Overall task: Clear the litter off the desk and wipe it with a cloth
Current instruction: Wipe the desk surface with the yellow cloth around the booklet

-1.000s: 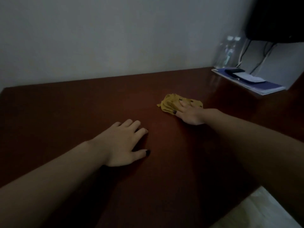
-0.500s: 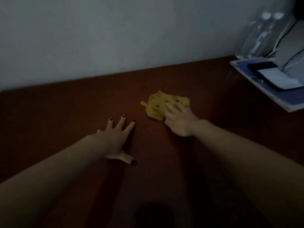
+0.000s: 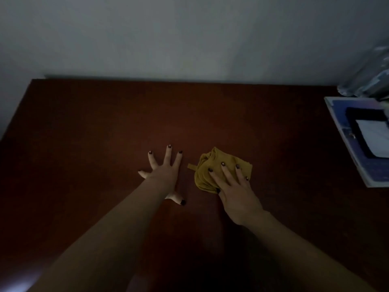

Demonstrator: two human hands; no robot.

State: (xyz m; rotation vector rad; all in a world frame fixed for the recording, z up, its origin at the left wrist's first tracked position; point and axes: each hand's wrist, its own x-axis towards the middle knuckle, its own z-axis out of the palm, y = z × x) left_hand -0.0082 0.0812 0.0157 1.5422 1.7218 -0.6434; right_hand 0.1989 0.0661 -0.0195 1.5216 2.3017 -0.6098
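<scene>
A crumpled yellow cloth [image 3: 207,169] lies on the dark red-brown desk [image 3: 84,123], near its middle. My right hand [image 3: 235,190] presses down on the cloth with straight, spread fingers that cover its right part. Just left of the cloth, my left hand [image 3: 163,172] rests flat on the bare desk with its fingers splayed, not touching the cloth. No litter shows on the desk surface.
A blue folder [image 3: 355,144] with a black device and a white paper [image 3: 374,138] on it lies at the desk's right edge. Clear plastic bottles [image 3: 366,81] stand behind it. A pale wall runs along the desk's far edge.
My right hand has slid the cloth leftward, close to my left hand. The left hand's fingers have spread out flat. The camera has tilted down and left.
</scene>
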